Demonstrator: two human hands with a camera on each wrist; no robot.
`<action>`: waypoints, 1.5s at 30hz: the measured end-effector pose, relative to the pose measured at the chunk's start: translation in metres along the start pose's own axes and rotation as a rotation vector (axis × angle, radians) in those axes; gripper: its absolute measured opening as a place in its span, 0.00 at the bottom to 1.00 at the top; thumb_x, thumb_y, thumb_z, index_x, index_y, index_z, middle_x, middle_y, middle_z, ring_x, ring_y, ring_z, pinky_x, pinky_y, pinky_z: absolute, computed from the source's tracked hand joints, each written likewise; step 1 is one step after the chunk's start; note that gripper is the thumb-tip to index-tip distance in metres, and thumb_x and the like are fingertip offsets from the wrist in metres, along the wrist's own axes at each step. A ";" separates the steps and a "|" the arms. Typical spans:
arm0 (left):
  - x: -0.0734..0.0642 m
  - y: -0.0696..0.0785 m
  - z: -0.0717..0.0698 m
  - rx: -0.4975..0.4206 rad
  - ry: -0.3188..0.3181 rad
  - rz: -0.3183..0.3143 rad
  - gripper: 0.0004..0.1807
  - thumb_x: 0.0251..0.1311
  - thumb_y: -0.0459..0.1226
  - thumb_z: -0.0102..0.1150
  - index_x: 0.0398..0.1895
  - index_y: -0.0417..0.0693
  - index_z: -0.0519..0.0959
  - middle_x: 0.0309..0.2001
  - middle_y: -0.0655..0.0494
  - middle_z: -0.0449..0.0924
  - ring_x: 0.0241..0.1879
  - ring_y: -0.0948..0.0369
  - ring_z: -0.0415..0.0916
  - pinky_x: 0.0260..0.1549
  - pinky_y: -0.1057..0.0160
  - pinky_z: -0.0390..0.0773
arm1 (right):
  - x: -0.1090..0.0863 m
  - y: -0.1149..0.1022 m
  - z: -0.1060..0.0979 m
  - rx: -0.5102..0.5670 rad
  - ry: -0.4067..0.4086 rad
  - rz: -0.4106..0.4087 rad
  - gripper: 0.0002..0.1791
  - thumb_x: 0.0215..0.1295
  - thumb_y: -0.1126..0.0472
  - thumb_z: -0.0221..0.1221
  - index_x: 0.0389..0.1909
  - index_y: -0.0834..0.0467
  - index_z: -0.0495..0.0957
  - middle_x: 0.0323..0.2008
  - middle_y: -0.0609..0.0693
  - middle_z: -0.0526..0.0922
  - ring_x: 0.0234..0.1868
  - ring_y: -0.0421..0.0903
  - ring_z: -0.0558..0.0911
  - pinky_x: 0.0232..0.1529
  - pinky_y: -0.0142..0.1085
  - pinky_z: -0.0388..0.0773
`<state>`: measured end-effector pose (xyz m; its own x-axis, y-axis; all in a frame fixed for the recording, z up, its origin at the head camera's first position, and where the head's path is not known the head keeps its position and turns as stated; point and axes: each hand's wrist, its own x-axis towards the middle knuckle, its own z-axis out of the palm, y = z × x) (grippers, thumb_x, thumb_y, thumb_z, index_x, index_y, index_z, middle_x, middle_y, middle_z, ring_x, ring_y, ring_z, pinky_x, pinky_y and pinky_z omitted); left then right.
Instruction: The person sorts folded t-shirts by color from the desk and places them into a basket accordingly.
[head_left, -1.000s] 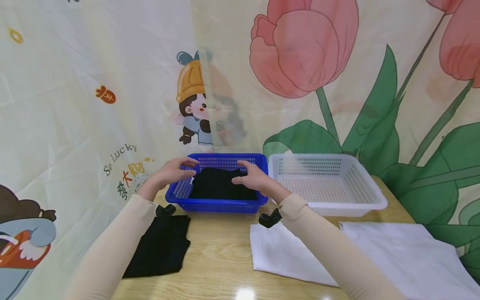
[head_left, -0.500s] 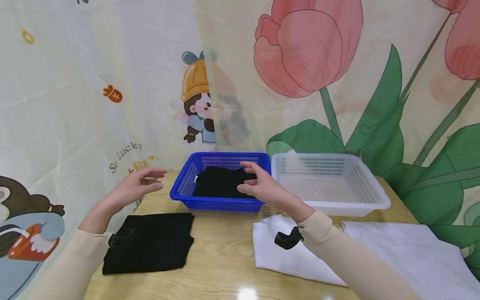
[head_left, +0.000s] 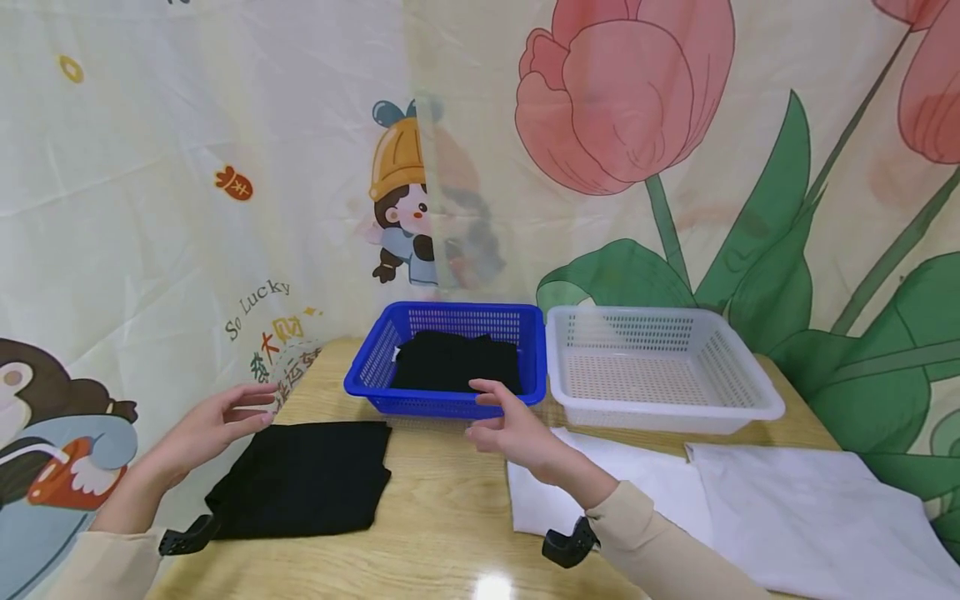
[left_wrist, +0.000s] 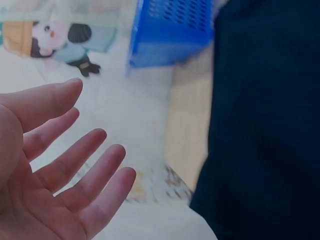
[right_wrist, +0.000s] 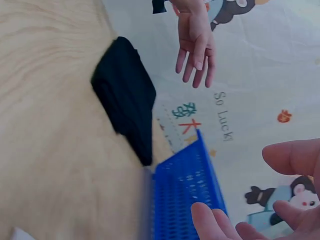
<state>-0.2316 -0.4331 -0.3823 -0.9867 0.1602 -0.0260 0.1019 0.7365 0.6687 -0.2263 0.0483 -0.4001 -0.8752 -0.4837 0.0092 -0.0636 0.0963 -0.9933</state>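
"Where is the folded black cloth point(head_left: 307, 479)?"

"On the counter point(head_left: 442, 500), at the lower left of the head view, nearer the viewer than the blue basket point(head_left: 420, 406). A second black cloth point(head_left: 453, 362) lies inside that basket."

"Which hand is nearer to the folded one?"

"The left grip point(head_left: 204, 433), plainly. It hangs by the cloth's far left corner, fingertips pointing right, so the cloth lies to its right and lower in the frame. The left wrist view shows a gap between fingers and fabric."

"And the right grip point(head_left: 519, 435)?"

"Near the middle of the frame, in front of the basket's near wall and well apart from the cloth, which lies to its left and a little lower. Its fingertips point that way."

"Is either one holding anything?"

"No, both are released: fingers loosely bent, thumbs standing off, nothing between."

"How does the cloth's long axis run?"

"Across the frame, left to right, as far as I can judge (the slanting view shortens its depth, so I wouldn't swear to it). That would put one grip by its left end and the other out beyond its right. I'd say the left has the shorter reach; the right would have to cross a stretch of counter."
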 end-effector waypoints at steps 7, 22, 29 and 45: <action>-0.011 -0.039 0.004 0.017 -0.026 -0.070 0.42 0.77 0.53 0.60 0.83 0.40 0.57 0.74 0.26 0.64 0.69 0.28 0.69 0.56 0.28 0.77 | 0.004 0.034 0.026 0.108 -0.017 0.048 0.43 0.69 0.66 0.64 0.82 0.58 0.56 0.77 0.69 0.57 0.59 0.56 0.83 0.58 0.56 0.84; -0.006 -0.072 0.017 -0.033 -0.124 -0.099 0.44 0.77 0.49 0.61 0.83 0.38 0.53 0.78 0.24 0.52 0.71 0.21 0.60 0.60 0.30 0.75 | 0.020 0.063 0.053 0.217 0.031 0.114 0.46 0.65 0.70 0.66 0.81 0.61 0.55 0.74 0.76 0.57 0.56 0.58 0.82 0.54 0.57 0.85; -0.004 -0.079 0.021 -0.010 -0.158 -0.185 0.48 0.74 0.52 0.63 0.84 0.38 0.50 0.76 0.17 0.49 0.72 0.20 0.54 0.60 0.29 0.73 | 0.027 0.068 0.063 0.255 0.034 0.146 0.47 0.64 0.72 0.65 0.81 0.62 0.54 0.73 0.77 0.56 0.54 0.60 0.82 0.53 0.60 0.85; -0.004 -0.080 0.037 -0.300 -0.344 -0.182 0.45 0.75 0.40 0.64 0.85 0.41 0.50 0.78 0.21 0.50 0.76 0.23 0.49 0.66 0.32 0.70 | 0.036 0.068 0.077 0.345 -0.028 0.229 0.47 0.65 0.73 0.65 0.82 0.57 0.53 0.70 0.70 0.63 0.60 0.65 0.81 0.55 0.61 0.84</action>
<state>-0.2313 -0.4678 -0.4632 -0.8812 0.2911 -0.3725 -0.1593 0.5591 0.8137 -0.2252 -0.0299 -0.4759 -0.8343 -0.5078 -0.2146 0.2994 -0.0905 -0.9498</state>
